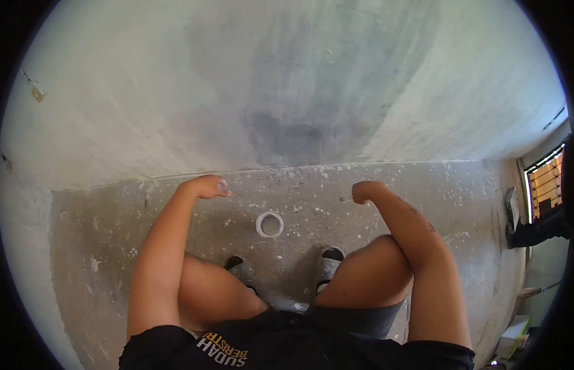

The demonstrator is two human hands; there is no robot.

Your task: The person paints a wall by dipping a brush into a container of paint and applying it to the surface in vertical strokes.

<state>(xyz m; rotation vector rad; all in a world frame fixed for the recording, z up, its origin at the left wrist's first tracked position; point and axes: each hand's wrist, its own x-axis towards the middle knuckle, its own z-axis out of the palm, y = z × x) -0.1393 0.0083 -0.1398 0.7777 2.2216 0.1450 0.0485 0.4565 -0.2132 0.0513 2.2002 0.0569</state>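
Observation:
My left hand (208, 186) is held out above the floor near the foot of the wall, half curled, with a finger and the thumb apart. A pale smear shows on its fingertips, and I see nothing held in it. Across from it, my right hand (364, 192) is closed with the fingers bent under, so what it holds, if anything, is hidden. Between and below the hands stands a round white container (270, 224) on the floor, grey inside. Neither hand touches it.
Ahead rises a pale wall (293, 80) with a darker grey patch low in the middle. White specks dot the concrete floor (194, 228). My sandalled feet (327, 265) flank the container. At right, a person's dark-clothed leg (540, 229) shows near a barred window (546, 179).

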